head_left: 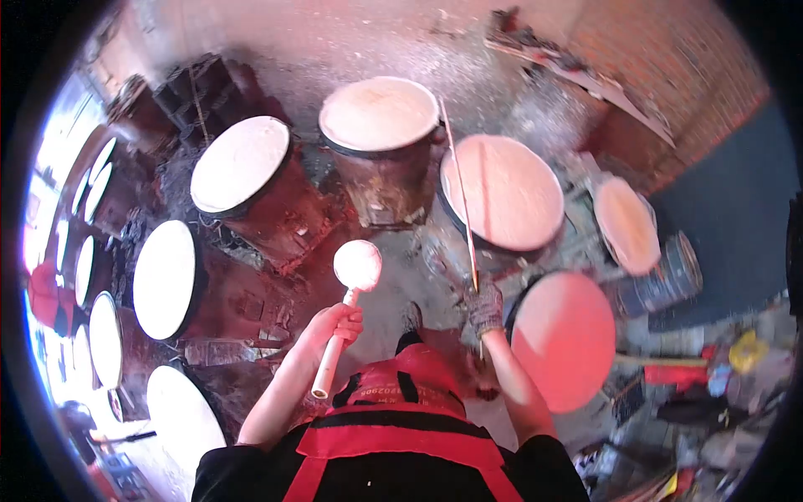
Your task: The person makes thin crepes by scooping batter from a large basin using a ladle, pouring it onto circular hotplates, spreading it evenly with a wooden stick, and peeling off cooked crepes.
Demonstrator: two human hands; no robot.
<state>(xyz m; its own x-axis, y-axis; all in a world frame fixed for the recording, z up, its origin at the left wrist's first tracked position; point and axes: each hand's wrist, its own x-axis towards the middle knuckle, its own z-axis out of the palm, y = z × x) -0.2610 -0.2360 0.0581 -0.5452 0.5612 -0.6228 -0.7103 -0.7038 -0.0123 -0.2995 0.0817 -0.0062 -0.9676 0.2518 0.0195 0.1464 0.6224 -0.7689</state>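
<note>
My left hand (333,325) is closed round the pale handle of a ladle (357,265), whose round, whitish head points away from me. Whether the head holds anything, I cannot tell. On my right hand (483,309) is a grey knitted glove, its fingers wrapped round a long thin rod (462,188). The rod reaches forward across a round pan (523,197) with a pale, flat surface, its far tip near a second pale round pan (379,114). Close beside my right forearm stands another round pan (565,343), tinted pink by the light.
More round pale-topped pans (242,163) stand in an arc around me on dark barrel-like bases (276,213). A blue drum (669,272) lies at the right by a dark panel (728,226). Assorted clutter (711,410) covers the lower right. Stacked dark blocks (201,96) stand behind.
</note>
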